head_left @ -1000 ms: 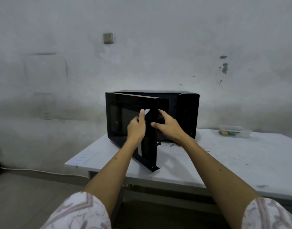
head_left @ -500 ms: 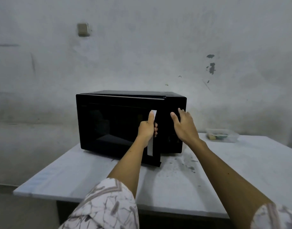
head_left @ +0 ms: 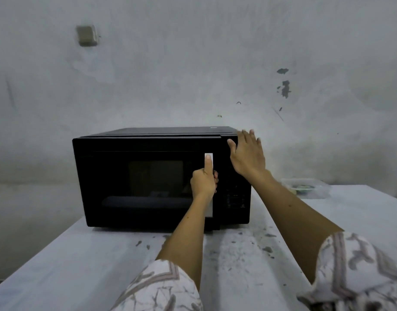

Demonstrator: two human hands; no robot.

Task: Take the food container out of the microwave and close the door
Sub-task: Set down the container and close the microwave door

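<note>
A black microwave [head_left: 134, 180] stands on a white table [head_left: 80, 265] against the wall, its door flush with the front. My left hand [head_left: 204, 180] grips the white vertical door handle [head_left: 209, 209], thumb lying up along it. My right hand [head_left: 247, 153] rests flat, fingers spread, on the upper right corner of the microwave above the control panel. A clear food container [head_left: 305, 188] with something green inside sits on the table to the right of the microwave, behind my right forearm.
The stained grey wall rises directly behind the table, with a small switch box [head_left: 87, 35] high on it. Dark specks and smudges mark the tabletop in front of the microwave. The table's left edge runs diagonally toward me.
The door has swung from half open to flush against the microwave front, pushed by my left hand on the handle. My right hand moved from the door edge up to the top right corner.
</note>
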